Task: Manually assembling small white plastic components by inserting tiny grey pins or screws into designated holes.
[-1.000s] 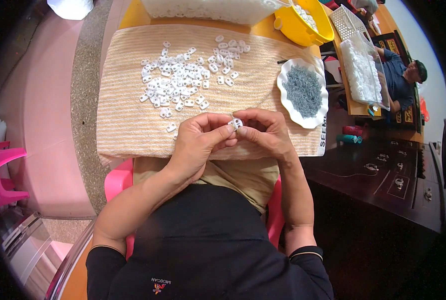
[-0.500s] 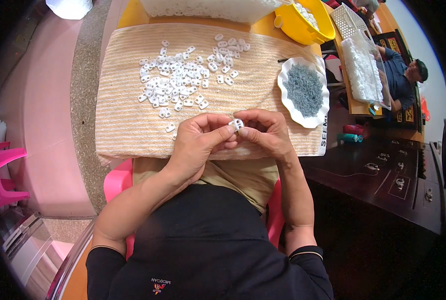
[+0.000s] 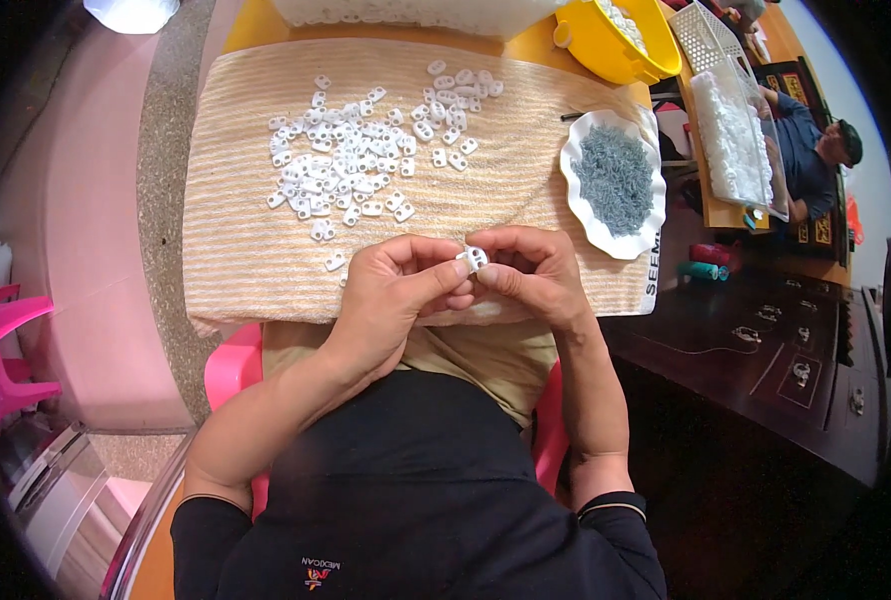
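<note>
Over the near edge of the towel, my left hand (image 3: 398, 285) and my right hand (image 3: 531, 272) meet with bent fingers. Between them, thumbs and fingertips pinch one small white plastic two-hole cord lock (image 3: 475, 259), its holes facing up. A loose pile of similar white cord locks (image 3: 341, 160) lies beyond my left hand. A smaller group of rounded white pieces (image 3: 456, 95) lies farther back. Right of my right hand, a white wavy-edged dish (image 3: 577, 193) holds a heap of small grey metal springs (image 3: 616, 180). Fingers hide part of the held piece.
A striped beige towel (image 3: 236, 200) covers the table. At the back stand a clear tub (image 3: 416, 12) of white pieces and a yellow container (image 3: 606, 50). To the right are a bin of white parts (image 3: 734, 140), a seated person (image 3: 816, 155) and a dark wooden surface (image 3: 706, 340).
Both hands stay pinched on the cord lock and sit slightly lower in view. The held piece has tilted a little. The pile and dish have shifted slightly in the picture with the camera.
</note>
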### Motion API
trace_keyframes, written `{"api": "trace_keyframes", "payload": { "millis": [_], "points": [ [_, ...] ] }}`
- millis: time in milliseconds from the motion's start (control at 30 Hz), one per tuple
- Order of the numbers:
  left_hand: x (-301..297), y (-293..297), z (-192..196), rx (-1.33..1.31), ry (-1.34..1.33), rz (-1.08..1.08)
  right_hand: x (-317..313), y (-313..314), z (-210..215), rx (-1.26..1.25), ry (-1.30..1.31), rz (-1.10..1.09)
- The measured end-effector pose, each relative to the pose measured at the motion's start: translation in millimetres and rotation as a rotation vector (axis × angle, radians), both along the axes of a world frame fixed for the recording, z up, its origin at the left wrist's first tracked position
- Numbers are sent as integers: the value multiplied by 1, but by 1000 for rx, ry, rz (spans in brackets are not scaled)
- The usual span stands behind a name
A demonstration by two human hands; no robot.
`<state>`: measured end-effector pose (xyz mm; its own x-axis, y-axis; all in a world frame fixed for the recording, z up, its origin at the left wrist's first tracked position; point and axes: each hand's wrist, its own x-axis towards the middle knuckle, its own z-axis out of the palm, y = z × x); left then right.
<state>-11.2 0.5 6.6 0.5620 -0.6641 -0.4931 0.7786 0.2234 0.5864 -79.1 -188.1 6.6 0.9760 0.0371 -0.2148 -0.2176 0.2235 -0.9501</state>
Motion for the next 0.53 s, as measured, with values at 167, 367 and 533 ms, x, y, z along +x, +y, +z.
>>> {"api": "trace_keyframes", "payload": {
  "millis": [167,367,533],
  "points": [
    [1,-1,0,6,18,2,0,-1,0,49,29,-2],
    [1,-1,1,18,42,3,-1,-3,-2,26,31,8],
    [1,0,2,29,31,-20,-1,-4,-3,59,28,22]
  ]
}}
